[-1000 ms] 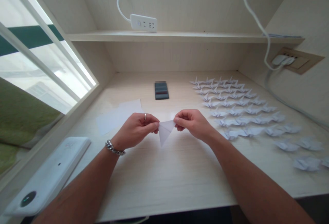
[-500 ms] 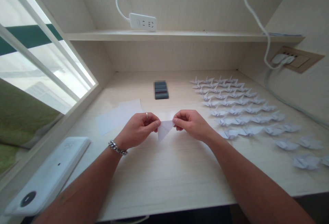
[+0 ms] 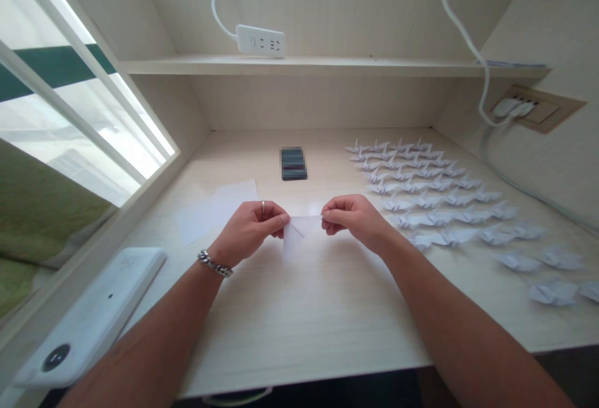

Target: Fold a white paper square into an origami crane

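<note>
A small folded piece of white paper is stretched between my two hands, just above the desk. My left hand, with a ring and a chain bracelet, pinches its upper left corner. On the other side my right hand grips the upper right corner between thumb and fingers. A crease line shows on the paper, and its lower edge blends into the pale desk. Loose white paper sheets lie flat beyond my left hand. Rows of folded paper cranes stand to the right of my right hand.
A dark, blurred-out object lies on the desk behind the paper. A long white device sits along the left edge. A power strip rests on the shelf, and a white cable runs to the wall socket.
My hands have moved a little farther apart, the right one slightly rightward and up. The paper between them has opened from a small triangle into a wider shape.
</note>
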`<state>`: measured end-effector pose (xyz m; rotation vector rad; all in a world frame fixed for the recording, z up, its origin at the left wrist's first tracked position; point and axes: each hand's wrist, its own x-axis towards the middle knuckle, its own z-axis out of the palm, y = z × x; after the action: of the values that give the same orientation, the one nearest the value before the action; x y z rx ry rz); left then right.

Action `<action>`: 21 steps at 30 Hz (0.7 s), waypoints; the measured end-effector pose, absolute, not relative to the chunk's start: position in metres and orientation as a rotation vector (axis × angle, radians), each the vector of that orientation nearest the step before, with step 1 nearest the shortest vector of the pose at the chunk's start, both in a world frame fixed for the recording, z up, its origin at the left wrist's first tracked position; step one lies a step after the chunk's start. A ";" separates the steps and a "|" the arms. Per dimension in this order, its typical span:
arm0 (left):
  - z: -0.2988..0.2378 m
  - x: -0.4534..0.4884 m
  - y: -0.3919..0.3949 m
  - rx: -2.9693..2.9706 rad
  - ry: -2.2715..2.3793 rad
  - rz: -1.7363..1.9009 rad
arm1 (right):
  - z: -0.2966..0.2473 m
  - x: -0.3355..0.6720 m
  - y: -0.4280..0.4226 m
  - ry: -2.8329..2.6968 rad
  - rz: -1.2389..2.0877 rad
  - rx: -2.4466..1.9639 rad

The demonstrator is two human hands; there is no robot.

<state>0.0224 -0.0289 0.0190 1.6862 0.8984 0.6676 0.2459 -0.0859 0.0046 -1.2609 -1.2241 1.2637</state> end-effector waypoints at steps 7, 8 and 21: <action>0.012 0.028 -0.027 1.485 0.988 0.836 | -0.002 0.230 -0.086 -1.139 1.295 -1.195; 0.011 0.029 -0.028 1.473 0.991 0.848 | -0.004 0.224 -0.086 -1.205 1.327 -1.186; 0.011 0.038 -0.039 1.689 0.886 0.748 | -0.008 0.210 -0.094 -1.466 0.722 -1.309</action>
<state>0.0381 -0.0388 0.0113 1.6886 0.8864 0.7477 0.2100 -0.0940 -0.0075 -1.3088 -1.4662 0.7223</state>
